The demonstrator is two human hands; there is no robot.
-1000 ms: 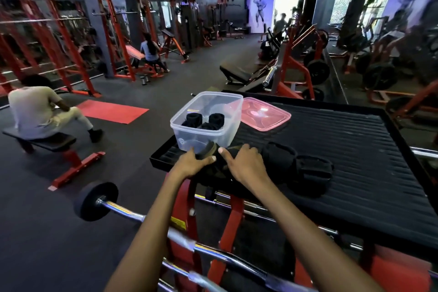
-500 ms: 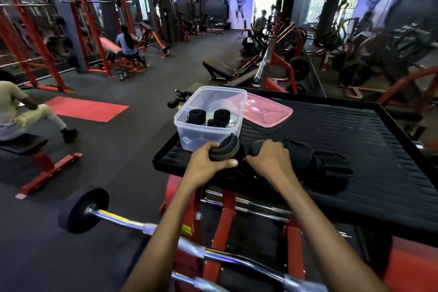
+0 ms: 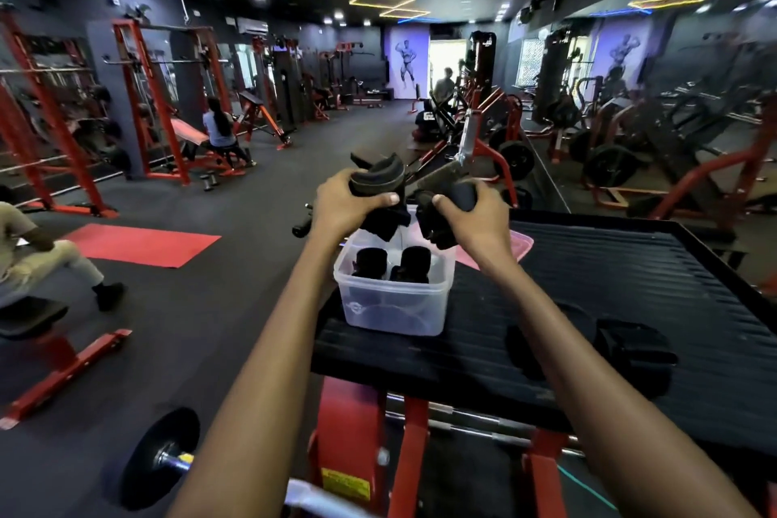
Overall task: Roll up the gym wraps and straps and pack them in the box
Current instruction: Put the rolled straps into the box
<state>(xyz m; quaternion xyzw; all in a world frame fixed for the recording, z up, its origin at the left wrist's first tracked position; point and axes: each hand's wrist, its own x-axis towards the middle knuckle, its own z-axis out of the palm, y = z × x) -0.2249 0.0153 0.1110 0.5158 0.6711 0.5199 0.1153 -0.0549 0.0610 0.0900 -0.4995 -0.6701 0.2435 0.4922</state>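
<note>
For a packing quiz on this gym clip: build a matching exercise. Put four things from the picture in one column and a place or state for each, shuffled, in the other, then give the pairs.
Things
1. clear plastic box
2. pink lid
3. black wrap
4. loose black strap

Places or states
A. lies on the platform to the right of the right forearm
B. held up in both hands above the box
C. stands open with two rolled wraps inside
D. lies flat behind the box, partly hidden

Pairs: 1-C, 2-D, 3-B, 4-A
</note>
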